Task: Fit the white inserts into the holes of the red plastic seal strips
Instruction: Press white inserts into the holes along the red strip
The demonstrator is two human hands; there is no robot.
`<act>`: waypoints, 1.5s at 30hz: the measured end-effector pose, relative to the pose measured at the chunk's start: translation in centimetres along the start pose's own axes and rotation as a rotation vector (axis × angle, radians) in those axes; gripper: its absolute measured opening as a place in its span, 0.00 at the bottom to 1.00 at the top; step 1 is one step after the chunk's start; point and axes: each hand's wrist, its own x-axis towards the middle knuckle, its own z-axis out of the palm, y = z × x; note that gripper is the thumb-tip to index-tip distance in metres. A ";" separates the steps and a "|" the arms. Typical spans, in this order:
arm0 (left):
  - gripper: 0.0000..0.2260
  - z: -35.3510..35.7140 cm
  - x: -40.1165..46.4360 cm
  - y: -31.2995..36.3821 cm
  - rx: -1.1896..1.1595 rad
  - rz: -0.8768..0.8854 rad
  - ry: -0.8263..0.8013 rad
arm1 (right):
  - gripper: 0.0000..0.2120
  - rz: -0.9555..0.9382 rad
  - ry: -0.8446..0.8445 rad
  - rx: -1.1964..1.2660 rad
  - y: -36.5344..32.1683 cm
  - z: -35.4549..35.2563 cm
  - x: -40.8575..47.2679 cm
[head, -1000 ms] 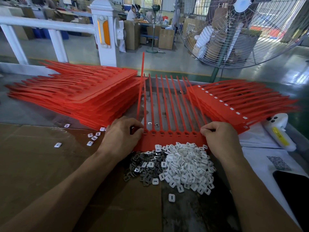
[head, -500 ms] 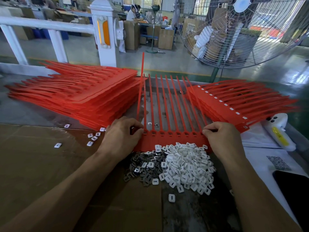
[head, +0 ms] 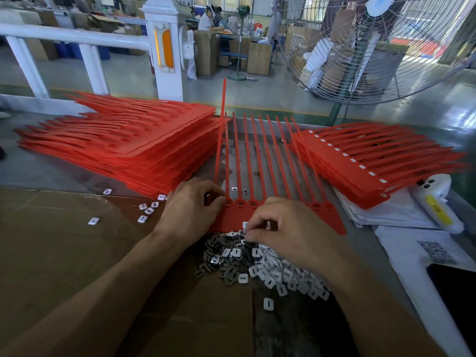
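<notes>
A red seal strip sheet (head: 325, 215) lies in front of me with its long tails pointing away. My left hand (head: 192, 208) holds the sheet's left end, fingers curled at the first hole. My right hand (head: 286, 226) hovers over the near edge of the sheet, its fingertips pinching a white insert at the top of the pile. The pile of white inserts (head: 283, 276) lies just below the sheet, with grey metal clips (head: 219, 258) mixed in on its left side.
A tall stack of red sheets (head: 123, 140) sits at the left, and a stack with white inserts fitted (head: 373, 161) at the right. Loose inserts (head: 148, 208) lie on the cardboard. A white scanner (head: 438, 204), papers and a dark phone (head: 458, 292) lie at right. A fan (head: 373, 47) stands behind.
My right hand has left the right end of the sheet and moved left and toward me to the insert pile, fingers now pinched together. The left hand has stayed in place.
</notes>
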 end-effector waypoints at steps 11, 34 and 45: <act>0.04 -0.2 -0.1 0.3 0.002 -0.019 -0.014 | 0.03 -0.078 -0.018 -0.157 -0.3 0.8 0.2; 0.05 0.0 -0.1 0.3 -0.002 -0.037 -0.018 | 0.08 0.504 0.586 0.063 10.3 -3.8 -0.3; 0.04 0.0 0.0 0.3 -0.011 -0.026 -0.011 | 0.07 0.489 0.631 0.017 10.5 -3.5 0.2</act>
